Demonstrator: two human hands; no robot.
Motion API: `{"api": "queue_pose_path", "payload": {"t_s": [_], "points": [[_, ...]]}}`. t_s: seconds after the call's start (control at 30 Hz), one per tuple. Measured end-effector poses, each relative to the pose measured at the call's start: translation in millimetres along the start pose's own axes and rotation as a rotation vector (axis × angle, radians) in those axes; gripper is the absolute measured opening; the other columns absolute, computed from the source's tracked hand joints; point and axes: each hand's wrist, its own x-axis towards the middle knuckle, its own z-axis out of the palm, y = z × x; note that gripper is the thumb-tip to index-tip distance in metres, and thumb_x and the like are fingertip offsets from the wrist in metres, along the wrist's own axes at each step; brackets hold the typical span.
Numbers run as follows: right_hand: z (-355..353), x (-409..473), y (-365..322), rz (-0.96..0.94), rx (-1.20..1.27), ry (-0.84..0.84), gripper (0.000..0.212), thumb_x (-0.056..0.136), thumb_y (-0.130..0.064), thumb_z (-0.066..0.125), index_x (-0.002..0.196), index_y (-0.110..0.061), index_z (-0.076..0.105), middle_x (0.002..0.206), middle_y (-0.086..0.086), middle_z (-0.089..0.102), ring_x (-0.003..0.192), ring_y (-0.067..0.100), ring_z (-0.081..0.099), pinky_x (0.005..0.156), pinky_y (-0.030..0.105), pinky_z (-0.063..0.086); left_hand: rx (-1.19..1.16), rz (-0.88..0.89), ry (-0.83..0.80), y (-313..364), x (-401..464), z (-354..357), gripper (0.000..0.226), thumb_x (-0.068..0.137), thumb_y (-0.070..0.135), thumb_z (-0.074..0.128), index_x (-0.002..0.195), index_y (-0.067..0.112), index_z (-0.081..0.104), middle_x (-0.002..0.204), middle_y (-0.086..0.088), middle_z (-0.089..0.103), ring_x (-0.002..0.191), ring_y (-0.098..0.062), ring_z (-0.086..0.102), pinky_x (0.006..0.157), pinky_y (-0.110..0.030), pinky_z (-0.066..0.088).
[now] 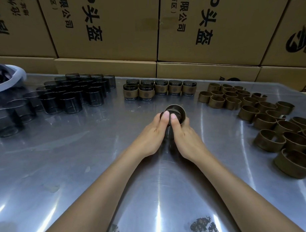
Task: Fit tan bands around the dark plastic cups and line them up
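Two bare forearms come up from the bottom edge of the frame over a shiny metal table point(60, 164), meeting at centre. Left hand point(154, 131) and right hand point(184, 134) are pressed close together, both clamped on one dark cup point(169, 132) w/ a tan band point(181, 111) at its far end. Thumbs lie side by side on top; fingers wrap underneath, mostly hidden. The cup lies tipped over, long axis running away from the camera toward the top of the frame; its far end points at the boxes, near end toward the person. Band's round opening faces up and away. Can't tell how far onto the cup the band sits.

Upper centre: a row of finished banded cups point(160, 89), upright, two deep on the left side, touching each other. Upper left: cluster of bare dark cups point(66, 93), upright, packed close. Right side, upper to lower right: loose tan bands point(263, 111) standing on edge, openings up. Far left edge: part of a grey-rimmed container point(9, 79), contents unclear. Cardboard boxes point(106, 27) w/ black print fill the top of the frame behind the table.
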Motion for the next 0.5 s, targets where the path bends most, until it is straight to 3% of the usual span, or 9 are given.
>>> {"api": "queue_pose_path", "payload": {"t_s": [0.1, 0.23, 0.37, 0.5], "points": [[0.0, 0.7, 2.2, -0.002, 0.041, 0.011, 0.067, 0.090, -0.071, 0.017, 0.136, -0.024, 0.033, 0.117, -0.010, 0.039, 0.111, 0.014, 0.047, 0.087, 0.035, 0.037, 0.013, -0.030, -0.023, -1.9, -1.3, 1.1, 0.084, 0.085, 0.078, 0.003, 0.146, 0.031, 0.038, 0.146, 0.004, 0.047, 0.136, -0.013, 0.041, 0.115, -0.041, 0.030], [-0.9, -0.4, -6.4, -0.023, 0.419, 0.048, 0.063, 0.086, -0.073, 0.029, 0.127, -0.025, 0.032, 0.129, -0.005, 0.039, 0.116, 0.005, 0.047, 0.099, 0.032, 0.040, -0.269, -0.032, 0.029, 12.1, -3.2, 15.1, 0.094, 0.079, 0.085, 0.011, 0.143, 0.024, 0.041, 0.143, -0.002, 0.047, 0.135, -0.013, 0.041, 0.116, -0.041, 0.030], [-0.8, -3.5, -16.8, -0.068, 0.636, 0.020, 0.064, 0.079, -0.066, 0.036, 0.125, -0.023, 0.033, 0.122, -0.002, 0.053, 0.111, 0.008, 0.057, 0.085, 0.023, 0.051, -0.567, 0.015, 0.150, 26.4, -7.3, 23.9, 0.087, 0.078, 0.074, 0.026, 0.133, 0.010, 0.050, 0.134, -0.019, 0.053, 0.127, -0.028, 0.051, 0.111, -0.053, 0.036], [-3.2, -5.6, -22.9, -0.125, 0.753, 0.088, 0.068, 0.082, -0.056, 0.041, 0.129, -0.008, 0.041, 0.110, 0.001, 0.060, 0.097, 0.007, 0.063, 0.076, 0.022, 0.050, -0.657, -0.002, 0.191, 32.7, -10.1, 26.3, 0.101, 0.064, 0.083, 0.035, 0.134, 0.012, 0.049, 0.134, -0.017, 0.055, 0.124, -0.028, 0.055, 0.109, -0.055, 0.038]]}}
